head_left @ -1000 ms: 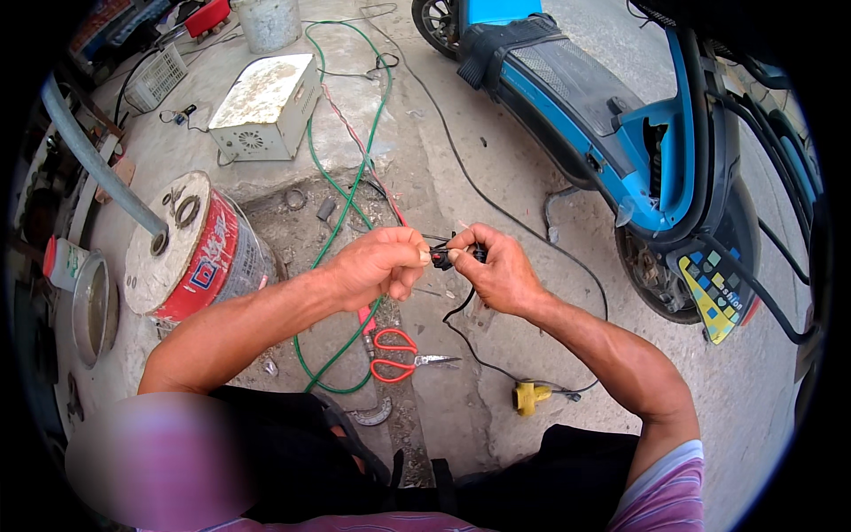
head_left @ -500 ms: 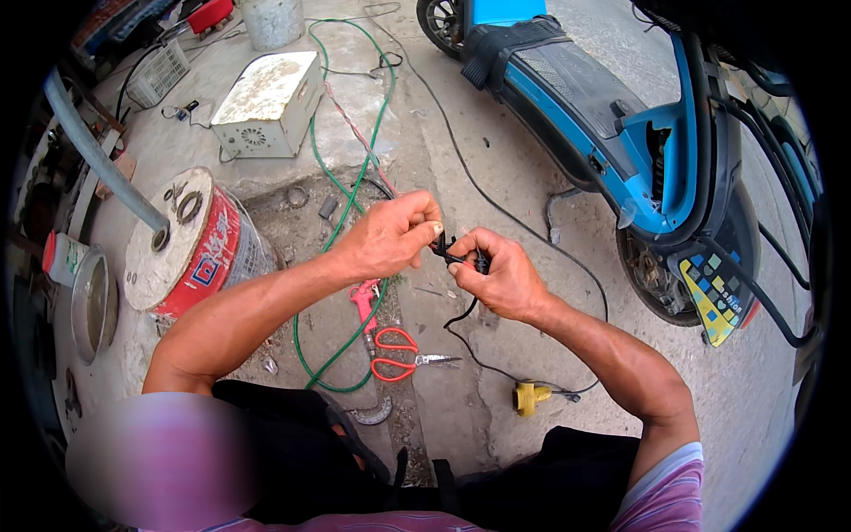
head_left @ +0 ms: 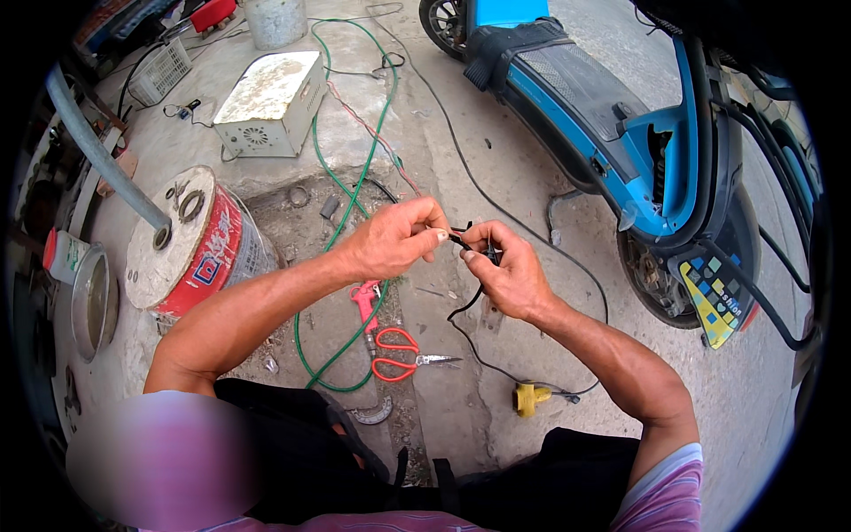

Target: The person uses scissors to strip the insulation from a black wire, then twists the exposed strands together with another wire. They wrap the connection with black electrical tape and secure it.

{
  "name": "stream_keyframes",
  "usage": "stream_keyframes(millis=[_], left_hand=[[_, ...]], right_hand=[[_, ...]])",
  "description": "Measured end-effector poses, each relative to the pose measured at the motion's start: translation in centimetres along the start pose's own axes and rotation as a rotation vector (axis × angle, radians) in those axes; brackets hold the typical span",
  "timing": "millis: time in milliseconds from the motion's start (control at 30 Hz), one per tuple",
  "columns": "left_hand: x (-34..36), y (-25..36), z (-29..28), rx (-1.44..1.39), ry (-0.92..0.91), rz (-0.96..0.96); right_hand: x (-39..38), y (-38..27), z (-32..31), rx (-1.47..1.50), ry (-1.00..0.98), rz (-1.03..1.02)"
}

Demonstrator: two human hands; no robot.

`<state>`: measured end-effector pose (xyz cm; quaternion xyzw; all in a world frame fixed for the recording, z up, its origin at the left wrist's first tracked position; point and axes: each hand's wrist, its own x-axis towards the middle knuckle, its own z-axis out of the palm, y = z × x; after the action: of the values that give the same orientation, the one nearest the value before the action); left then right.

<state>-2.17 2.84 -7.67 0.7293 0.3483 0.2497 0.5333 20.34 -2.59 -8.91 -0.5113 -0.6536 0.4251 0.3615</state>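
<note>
Wire, thin and black, looks light and limp; I pinch its end between left hand and right hand, both grips clenched on it above the concrete floor. Possibly a small connector there; best held near the end.

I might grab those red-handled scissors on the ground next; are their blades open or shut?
Shut. The red-handled scissors lie flat on the concrete, blades together in one point.
</note>
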Motion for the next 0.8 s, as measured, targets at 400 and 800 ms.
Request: stream_keyframes(millis=[400, 800], left_hand=[[0.6, 0.7, -0.5, 0.012, -0.043, 0.059], [0.1, 1.4, 0.5, 0.133, -0.013, -0.050]], right_hand=[[-0.2, -1.5, 0.2, 0.119, -0.026, 0.191], [0.8, -1.6, 0.5, 0.564, -0.059, 0.496]])
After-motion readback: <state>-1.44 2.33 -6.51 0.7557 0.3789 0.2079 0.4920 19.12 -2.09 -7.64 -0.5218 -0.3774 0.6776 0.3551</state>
